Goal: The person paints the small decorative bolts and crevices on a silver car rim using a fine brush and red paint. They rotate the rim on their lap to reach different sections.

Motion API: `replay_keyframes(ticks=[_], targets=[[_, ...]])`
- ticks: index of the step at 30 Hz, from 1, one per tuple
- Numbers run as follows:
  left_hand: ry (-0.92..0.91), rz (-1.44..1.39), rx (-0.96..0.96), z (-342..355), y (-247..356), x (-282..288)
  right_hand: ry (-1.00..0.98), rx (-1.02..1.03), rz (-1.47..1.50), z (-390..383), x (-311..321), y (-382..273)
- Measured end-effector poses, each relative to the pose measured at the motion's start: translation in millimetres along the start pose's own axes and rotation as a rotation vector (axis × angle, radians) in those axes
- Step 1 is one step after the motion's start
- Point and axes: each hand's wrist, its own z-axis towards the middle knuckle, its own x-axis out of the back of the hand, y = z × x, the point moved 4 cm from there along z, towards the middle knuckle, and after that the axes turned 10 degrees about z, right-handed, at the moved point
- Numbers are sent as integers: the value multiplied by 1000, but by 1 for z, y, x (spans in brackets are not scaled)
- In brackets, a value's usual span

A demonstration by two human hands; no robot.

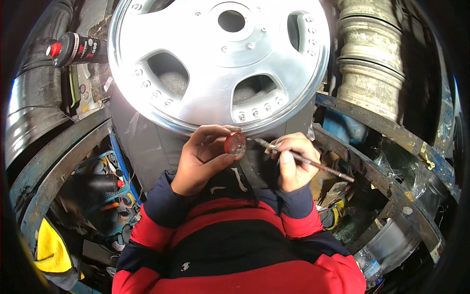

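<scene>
mid-frame, the left hand [198, 159] pinches a red cap [228, 145], likely light, best rim-held; the right hand [297, 159] grips a thin tool [329, 169].

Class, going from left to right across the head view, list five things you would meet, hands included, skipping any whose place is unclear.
Dark bottle, left hand, small round red cap, right hand, row of grimy wheel rims. Omitted: the slim brush-like tool, which overlaps the right hand.
</scene>
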Motion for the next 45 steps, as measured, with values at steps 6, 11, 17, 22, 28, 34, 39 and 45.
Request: replay_keyframes(ticks=[6, 11, 17, 22, 28, 34, 39, 45], targets=[[5, -33, 33, -2, 4, -1, -125, 178, -155, 11, -23, -11], [3, -29, -13, -2, 1, 0, -173, 211, -189, 8, -26, -11], [-30, -29, -62, -1, 0, 2, -191, 241, -208, 8, -28, -12], [-20, -34, -79, 0, 2, 1, -201, 248, -221, 10, -29, -13], [-2, -47, -67, 1, 1, 1, -213, 223, -232, 13, -28, -17], [20, -11, -59, 0, 1, 3, 236, -63, 232, 10, 7, 5], [36, 3, 46, 1, 4, 2, 258, -78, 11, 27, 38, 36], [16, -64, 29, 2, 2, 3, 248, -171, -238, 29, 44, 49]])
